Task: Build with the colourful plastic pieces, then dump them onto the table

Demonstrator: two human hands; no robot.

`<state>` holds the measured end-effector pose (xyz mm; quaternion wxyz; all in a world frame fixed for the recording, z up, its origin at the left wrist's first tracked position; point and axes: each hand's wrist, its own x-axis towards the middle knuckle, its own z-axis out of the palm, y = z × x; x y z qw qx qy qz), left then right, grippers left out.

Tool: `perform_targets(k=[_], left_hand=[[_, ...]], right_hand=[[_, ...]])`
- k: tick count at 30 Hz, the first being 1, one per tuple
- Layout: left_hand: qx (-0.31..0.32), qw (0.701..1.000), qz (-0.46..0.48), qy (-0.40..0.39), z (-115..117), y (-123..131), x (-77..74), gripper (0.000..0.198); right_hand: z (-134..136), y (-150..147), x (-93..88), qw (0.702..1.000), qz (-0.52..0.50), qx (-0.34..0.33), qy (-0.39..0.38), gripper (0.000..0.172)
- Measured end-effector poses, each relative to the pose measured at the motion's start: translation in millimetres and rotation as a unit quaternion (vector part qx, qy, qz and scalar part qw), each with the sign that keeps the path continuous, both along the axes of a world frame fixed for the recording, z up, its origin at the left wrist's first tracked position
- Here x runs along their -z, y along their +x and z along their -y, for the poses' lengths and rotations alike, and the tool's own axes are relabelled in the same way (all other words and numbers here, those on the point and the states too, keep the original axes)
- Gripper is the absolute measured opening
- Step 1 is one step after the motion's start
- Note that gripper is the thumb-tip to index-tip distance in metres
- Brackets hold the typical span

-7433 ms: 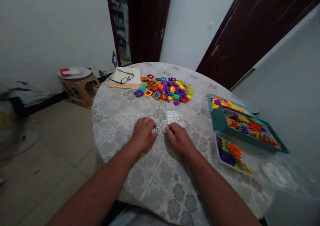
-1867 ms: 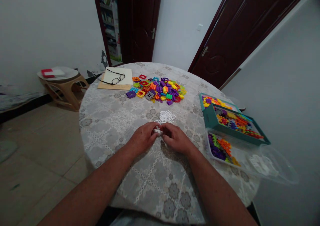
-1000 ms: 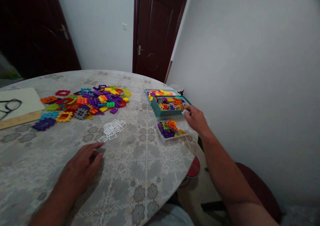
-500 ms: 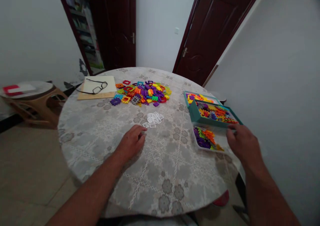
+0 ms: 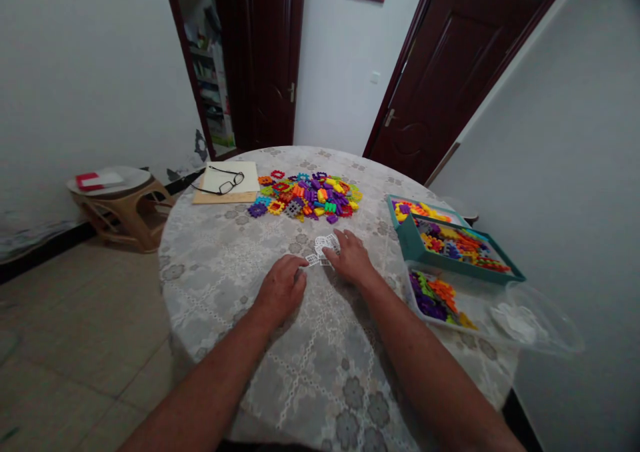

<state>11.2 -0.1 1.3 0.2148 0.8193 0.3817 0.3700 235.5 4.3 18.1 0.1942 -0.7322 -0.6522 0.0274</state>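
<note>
Pieces of thin white lattice point(image 5: 321, 244) sit in a loose little heap roughly mid-table, on the near side of a way bigger pile of colourful toothed pieces point(image 5: 318, 196). The right hand point(image 5: 353, 259) is right over the heap's right side, thumb and index finger spread well apart with white showing between them. Can't tell if those fingertips actually press on anything, but nothing looks pinched. The left hand point(image 5: 284, 285) is just to the left, fingers loosely curled, a small gap between thumb and index, nothing visible in its grip. Its index fingertip is right beside the closest white square, and I honestly can't say whether they touch.

The rest of the round table point(image 5: 210, 272) is pretty busy: black glasses point(image 5: 227, 184) on pale paper point(image 5: 250, 177) over a tan board point(image 5: 225, 199) at the far left, then over on the right a teal box point(image 5: 420, 249) full of coloured bits. Just nearer than that is a clear tub point(image 5: 409, 295) with purple, green and orange ones, and more white stuff point(image 5: 517, 322) in see-through plastic beside it.
</note>
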Motion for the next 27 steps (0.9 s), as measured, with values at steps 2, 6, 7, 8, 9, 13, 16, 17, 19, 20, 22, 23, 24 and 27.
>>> perform_targets(k=[2, 6, 7, 8, 9, 13, 16, 17, 19, 20, 22, 23, 24, 27], left_hand=[[0.002, 1.000, 0.003, 0.007, -0.4, 0.5, 3.5, 0.023], [0.004, 1.000, -0.009, 0.000, -0.4, 2.1, 5.4, 0.023], [0.003, 1.000, -0.018, -0.007, -0.6, 2.5, 4.0, 0.024], [-0.001, 0.999, -0.028, -0.016, -0.9, 3.0, 1.9, 0.026], [-0.008, 0.999, -0.041, -0.027, -1.6, 3.7, -1.0, 0.029], [-0.025, 0.992, -0.103, -0.068, -8.7, 9.7, -15.7, 0.039], [-0.028, 0.987, -0.135, -0.076, -16.8, 17.7, -23.0, 0.040], [-0.031, 0.987, -0.138, -0.076, -19.1, 20.5, -23.5, 0.039], [-0.035, 0.988, -0.133, -0.070, -21.9, 25.0, -21.7, 0.035], [-0.034, 0.989, -0.126, -0.063, -22.2, 26.5, -19.6, 0.032], [-0.027, 0.993, -0.106, -0.045, -21.4, 27.3, -14.4, 0.027], [-0.022, 0.995, -0.091, -0.038, -20.6, 26.7, -11.7, 0.025], [-0.016, 0.997, -0.073, -0.034, -19.9, 25.5, -9.4, 0.025], [0.012, 0.999, -0.012, -0.036, -19.0, 21.2, -5.7, 0.028]], right_hand=[[-5.6, -4.8, 8.7, 1.000, 0.016, -0.017, -0.015, 0.064], [-1.5, -10.8, 22.9, 0.995, 0.024, -0.088, 0.029, 0.048], [-0.3, -10.5, 25.1, 0.994, 0.015, -0.104, 0.042, 0.045], [0.4, -9.5, 26.7, 0.991, 0.001, -0.119, 0.053, 0.042], [0.5, -8.0, 27.6, 0.989, -0.014, -0.131, 0.064, 0.039], [-3.7, 0.0, 24.3, 0.981, -0.088, -0.150, 0.086, 0.022], [-7.6, 6.3, 18.5, 0.978, -0.155, -0.127, 0.064, 0.015], [-8.1, 8.5, 16.7, 0.975, -0.181, -0.116, 0.053, 0.015], [-6.9, 13.1, 14.1, 0.968, -0.231, -0.092, 0.044, 0.018], [-5.0, 15.4, 13.3, 0.963, -0.252, -0.082, 0.047, 0.020], [1.8, 19.1, 12.0, 0.956, -0.277, -0.062, 0.070, 0.027], [6.3, 20.2, 11.4, 0.955, -0.278, -0.058, 0.086, 0.031], [11.2, 20.7, 10.6, 0.955, -0.270, -0.061, 0.102, 0.032], [25.0, 17.2, 8.1, 0.956, -0.237, -0.121, 0.119, 0.028]])
